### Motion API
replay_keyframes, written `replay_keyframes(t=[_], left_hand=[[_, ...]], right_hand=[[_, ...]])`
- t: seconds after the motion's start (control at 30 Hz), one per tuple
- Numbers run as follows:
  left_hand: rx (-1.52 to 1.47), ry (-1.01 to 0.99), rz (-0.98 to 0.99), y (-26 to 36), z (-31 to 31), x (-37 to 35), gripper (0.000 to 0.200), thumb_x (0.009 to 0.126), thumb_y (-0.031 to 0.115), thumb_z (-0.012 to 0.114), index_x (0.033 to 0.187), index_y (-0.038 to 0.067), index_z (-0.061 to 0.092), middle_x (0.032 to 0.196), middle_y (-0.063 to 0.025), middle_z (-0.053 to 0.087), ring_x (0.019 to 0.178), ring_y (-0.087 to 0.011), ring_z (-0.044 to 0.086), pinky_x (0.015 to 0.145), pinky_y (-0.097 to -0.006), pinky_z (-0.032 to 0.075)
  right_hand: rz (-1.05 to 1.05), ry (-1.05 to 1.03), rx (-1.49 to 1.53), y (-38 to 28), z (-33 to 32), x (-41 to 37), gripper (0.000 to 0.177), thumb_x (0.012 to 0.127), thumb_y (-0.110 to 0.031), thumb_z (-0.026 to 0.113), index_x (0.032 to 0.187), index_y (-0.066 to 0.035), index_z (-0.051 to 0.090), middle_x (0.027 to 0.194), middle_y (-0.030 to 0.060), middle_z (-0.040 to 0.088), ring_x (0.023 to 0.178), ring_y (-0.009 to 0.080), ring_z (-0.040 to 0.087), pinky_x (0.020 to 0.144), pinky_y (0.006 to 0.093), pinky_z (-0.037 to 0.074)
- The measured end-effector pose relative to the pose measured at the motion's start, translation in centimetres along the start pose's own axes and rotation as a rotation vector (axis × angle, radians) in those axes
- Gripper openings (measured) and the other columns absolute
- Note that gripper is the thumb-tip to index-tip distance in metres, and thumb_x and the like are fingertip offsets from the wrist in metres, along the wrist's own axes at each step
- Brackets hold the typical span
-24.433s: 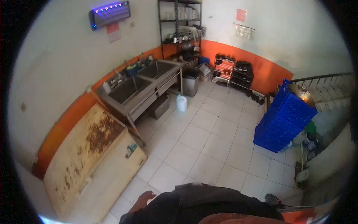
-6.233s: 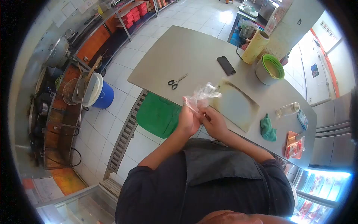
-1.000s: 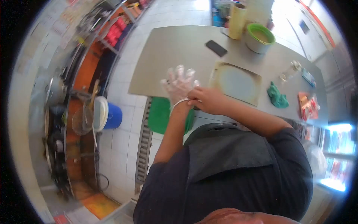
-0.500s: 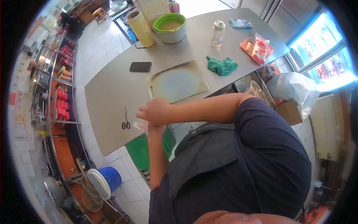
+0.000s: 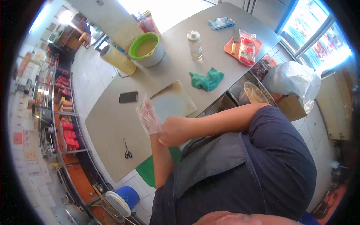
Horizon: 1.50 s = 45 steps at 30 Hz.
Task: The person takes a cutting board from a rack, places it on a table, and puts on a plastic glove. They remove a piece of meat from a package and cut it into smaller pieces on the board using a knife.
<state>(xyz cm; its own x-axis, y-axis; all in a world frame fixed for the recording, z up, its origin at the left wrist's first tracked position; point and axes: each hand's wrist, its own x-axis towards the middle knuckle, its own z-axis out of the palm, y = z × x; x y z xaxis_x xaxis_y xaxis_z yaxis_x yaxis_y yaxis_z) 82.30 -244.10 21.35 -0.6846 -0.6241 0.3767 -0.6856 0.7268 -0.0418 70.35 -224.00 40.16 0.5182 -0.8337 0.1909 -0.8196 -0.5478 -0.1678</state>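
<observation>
Fingers [image 5: 144, 107] of my left hand [image 5: 149, 120] lie loosely together inside the glove [image 5: 146, 113], over the near edge of the counter [image 5: 108, 123] beside the cutting board [image 5: 173, 101]. My right hand [image 5: 175, 130] pinches its cuff at the wrist.

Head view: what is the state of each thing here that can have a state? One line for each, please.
glove, worn on the left hand.
left hand, open, fingers straight.
right hand, closed at the glove's cuff.
scissors, lying flat, blades look shut.
phone, lying flat, screen dark.
cutting board, lying flat, bare.
cloth, crumpled.
jar, upright, lid on.
</observation>
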Motion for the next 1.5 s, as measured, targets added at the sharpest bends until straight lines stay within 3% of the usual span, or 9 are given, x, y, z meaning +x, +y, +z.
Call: replay_keyframes(t=[0.13,0.27,0.47,0.73,1.0,1.17,1.37,1.43,1.5], left_hand=[[-0.862,-0.168,-0.322,8.7,-7.4,6.7,0.041,0.101,0.031,0.054,0.138,0.012,0.055,0.138,-0.0119,0.056,0.124,-0.03,0.054,0.109,-0.0467,0.04],[-0.849,-0.041,0.006,15.4,-5.5,9.4,0.028,0.103,0.022,0.051,0.126,0.011,0.062,0.127,-0.0108,0.064,0.123,-0.0291,0.056,0.109,-0.0474,0.039],[-0.641,-0.135,0.492,29.0,-6.9,17.0,0.025,0.097,0.023,0.059,0.12,0.015,0.065,0.128,-0.009,0.062,0.125,-0.0308,0.052,0.105,-0.0503,0.04],[-0.584,-0.59,0.854,40.5,0.5,22.4,0.035,0.095,0.027,0.058,0.127,0.014,0.057,0.129,-0.0095,0.06,0.126,-0.0329,0.05,0.102,-0.0511,0.04],[-0.406,-0.363,1.064,48.4,8.5,25.1,0.035,0.087,0.023,0.059,0.118,0.007,0.059,0.123,-0.0122,0.059,0.119,-0.0303,0.053,0.096,-0.0491,0.042],[-0.544,-0.243,0.999,47.6,10.3,23.7,0.025,0.089,0.031,0.058,0.1,0.01,0.065,0.104,-0.0123,0.067,0.1,-0.0319,0.064,0.087,-0.0473,0.048],[-0.249,-1.111,1.028,44.2,5.1,21.4,0.028,0.091,0.033,0.057,0.101,0.01,0.068,0.094,-0.0127,0.071,0.086,-0.0348,0.069,0.078,-0.0494,0.054],[0.041,-1.092,1.193,45.8,1.2,24.1,0.032,0.092,0.033,0.058,0.107,0.008,0.069,0.105,-0.0153,0.071,0.098,-0.0366,0.068,0.085,-0.0486,0.054],[-0.442,-0.466,1.123,43.9,4.3,26.3,0.038,0.092,0.033,0.057,0.115,0.004,0.062,0.119,-0.0216,0.065,0.111,-0.0325,0.065,0.085,-0.0456,0.055]], right_hand=[[0.118,0.094,0.298,8.4,-2.6,-8.3,0.032,0.089,-0.033,0.056,0.073,-0.007,0.067,0.075,0.0138,0.068,0.068,0.0361,0.067,0.059,0.047,0.052],[1.168,0.17,0.246,27.2,0.2,-20.4,0.037,0.09,-0.04,0.058,0.091,-0.005,0.069,0.089,0.0187,0.071,0.085,0.0372,0.069,0.076,0.0491,0.054],[1.658,-0.008,0.103,43.9,5.1,-34.9,0.034,0.085,-0.03,0.065,0.099,-0.001,0.075,0.103,0.0186,0.073,0.094,0.0323,0.072,0.079,0.0441,0.057],[1.632,0.225,0.482,45.3,1.9,-36.5,0.032,0.081,-0.031,0.067,0.09,-0.002,0.075,0.086,0.018,0.074,0.077,0.03,0.072,0.067,0.0396,0.056],[1.358,0.684,1.504,36.4,-6.4,-44.1,0.03,0.091,-0.031,0.06,0.092,-0.002,0.066,0.069,0.0008,0.058,0.055,0.0104,0.053,0.05,0.0273,0.041],[1.323,0.648,1.315,29.2,-6.1,-48.4,0.028,0.093,-0.031,0.06,0.095,-0.004,0.065,0.08,-0.004,0.059,0.071,0.0026,0.05,0.062,0.0215,0.04],[1.27,0.814,1.459,23.4,-5.2,-48.7,0.031,0.092,-0.036,0.062,0.095,-0.005,0.063,0.08,-0.0049,0.057,0.07,0.0035,0.05,0.063,0.0216,0.039],[1.247,0.831,1.515,22.8,-5.7,-48.3,0.034,0.092,-0.039,0.062,0.096,-0.006,0.062,0.082,-0.0041,0.057,0.071,0.0043,0.05,0.063,0.0224,0.039],[1.234,0.835,1.556,22.3,-5.2,-48.1,0.034,0.092,-0.04,0.061,0.098,-0.006,0.062,0.086,-0.0032,0.058,0.075,0.0048,0.051,0.066,0.0226,0.04]])
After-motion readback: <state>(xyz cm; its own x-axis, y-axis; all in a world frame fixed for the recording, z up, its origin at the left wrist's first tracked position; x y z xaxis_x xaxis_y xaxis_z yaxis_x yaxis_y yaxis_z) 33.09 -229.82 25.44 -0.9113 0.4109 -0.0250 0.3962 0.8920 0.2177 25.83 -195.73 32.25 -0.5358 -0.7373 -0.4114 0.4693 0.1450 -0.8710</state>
